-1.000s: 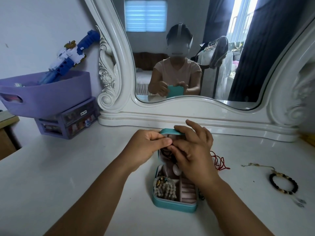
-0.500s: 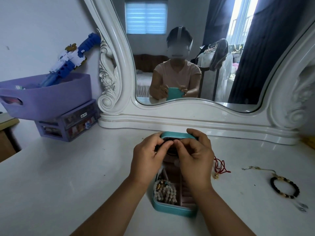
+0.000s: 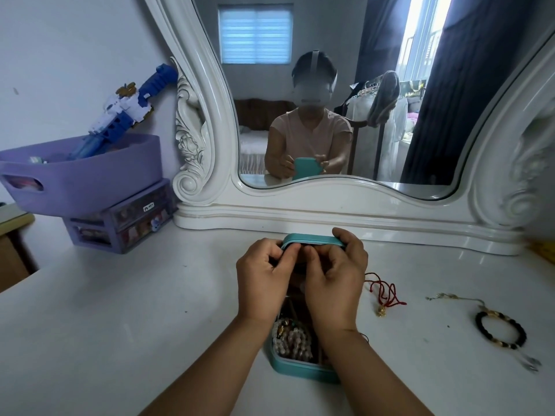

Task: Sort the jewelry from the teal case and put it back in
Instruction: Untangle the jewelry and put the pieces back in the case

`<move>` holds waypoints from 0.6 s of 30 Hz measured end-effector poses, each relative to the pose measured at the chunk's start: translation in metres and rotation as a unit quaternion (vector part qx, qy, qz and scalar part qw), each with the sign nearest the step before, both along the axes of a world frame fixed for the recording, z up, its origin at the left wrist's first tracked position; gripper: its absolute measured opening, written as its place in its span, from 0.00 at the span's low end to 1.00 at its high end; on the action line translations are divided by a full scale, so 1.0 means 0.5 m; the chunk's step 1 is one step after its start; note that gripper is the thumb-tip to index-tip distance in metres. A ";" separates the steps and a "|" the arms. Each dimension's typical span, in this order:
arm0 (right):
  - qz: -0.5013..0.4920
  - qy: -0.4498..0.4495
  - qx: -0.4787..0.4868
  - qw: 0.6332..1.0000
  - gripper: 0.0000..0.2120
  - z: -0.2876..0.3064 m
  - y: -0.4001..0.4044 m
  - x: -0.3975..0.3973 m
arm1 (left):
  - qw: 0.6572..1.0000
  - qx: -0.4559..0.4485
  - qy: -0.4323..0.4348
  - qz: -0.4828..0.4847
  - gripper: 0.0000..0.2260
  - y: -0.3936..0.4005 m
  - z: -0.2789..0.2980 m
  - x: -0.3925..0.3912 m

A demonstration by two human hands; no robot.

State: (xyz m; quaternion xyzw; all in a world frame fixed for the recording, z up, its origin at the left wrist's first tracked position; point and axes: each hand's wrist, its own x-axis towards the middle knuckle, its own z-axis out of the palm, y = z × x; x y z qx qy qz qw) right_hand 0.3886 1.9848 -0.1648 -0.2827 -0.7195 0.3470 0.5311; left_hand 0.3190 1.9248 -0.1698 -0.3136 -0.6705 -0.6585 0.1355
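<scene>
Your forearms are bare to the bottom of the frame, no sleeves showing. Left hand (image 3: pixel 264 280) and right hand (image 3: pixel 335 280): no rings or watch visible. A thin dark thread (image 3: pixel 364 336) sits at your right wrist. Mirror reflection: pale pink short-sleeved top (image 3: pixel 312 133), head-mounted strap.

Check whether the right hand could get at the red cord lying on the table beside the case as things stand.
Probably yes. The red cord lies in the open on the white table just right of the right hand, with nothing between them. That hand, though, is busy at the lid of the teal case, its fingers curled.
</scene>
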 end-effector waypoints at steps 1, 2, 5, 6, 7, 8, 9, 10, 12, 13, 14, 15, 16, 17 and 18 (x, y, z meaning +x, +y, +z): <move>0.000 -0.005 0.001 1.000 0.06 -0.001 0.000 -0.001 | 1.000 0.001 -0.002 -0.001 0.15 0.001 0.000 0.000; -0.001 -0.007 0.002 1.000 0.06 -0.002 0.000 -0.001 | 1.000 0.002 -0.001 -0.002 0.15 0.001 -0.001 -0.001; -0.010 -0.005 0.006 1.000 0.06 -0.001 0.000 -0.002 | 1.000 -0.003 0.024 -0.005 0.15 0.000 -0.004 -0.006; -0.013 -0.002 0.006 1.000 0.06 -0.001 -0.001 -0.002 | 0.999 -0.006 0.039 -0.001 0.15 0.001 -0.005 -0.007; -0.015 0.002 0.006 1.000 0.06 -0.001 -0.001 -0.003 | 0.999 -0.010 0.052 0.006 0.15 0.002 -0.006 -0.008; -0.018 0.005 0.004 1.000 0.06 -0.001 -0.001 -0.003 | 0.998 -0.013 0.060 0.013 0.16 0.003 -0.005 -0.007; -0.021 0.009 0.002 1.000 0.06 -0.001 -0.001 -0.003 | 0.998 -0.014 0.061 0.016 0.16 0.003 -0.004 -0.005; -0.024 0.013 -0.002 1.000 0.06 -0.001 -0.001 -0.003 | 0.998 -0.013 0.057 0.016 0.16 0.004 -0.003 -0.003; -0.026 0.014 -0.011 0.999 0.06 0.001 -0.001 -0.004 | 0.999 -0.008 0.046 0.012 0.16 0.006 -0.002 0.002; -0.028 0.013 -0.013 0.999 0.06 0.002 0.000 -0.004 | 0.999 -0.008 0.040 0.012 0.17 0.006 -0.001 0.004; -0.028 0.012 -0.013 0.999 0.06 0.002 0.000 -0.005 | 0.999 -0.007 0.031 0.011 0.17 0.006 -0.002 0.004; -0.025 0.010 -0.012 1.000 0.06 0.002 0.002 -0.006 | 1.000 -0.004 0.018 0.008 0.18 0.007 -0.002 0.004; -0.021 0.007 -0.010 1.000 0.07 0.001 0.003 -0.007 | 1.000 0.000 0.002 0.002 0.18 0.007 -0.003 0.003; -0.015 0.002 -0.006 1.000 0.07 -0.001 0.004 -0.007 | 1.000 0.004 -0.011 -0.004 0.19 0.008 -0.004 0.002; -0.008 -0.007 0.002 1.000 0.07 -0.002 0.005 -0.006 | 1.000 0.007 -0.022 -0.008 0.19 0.008 -0.006 0.002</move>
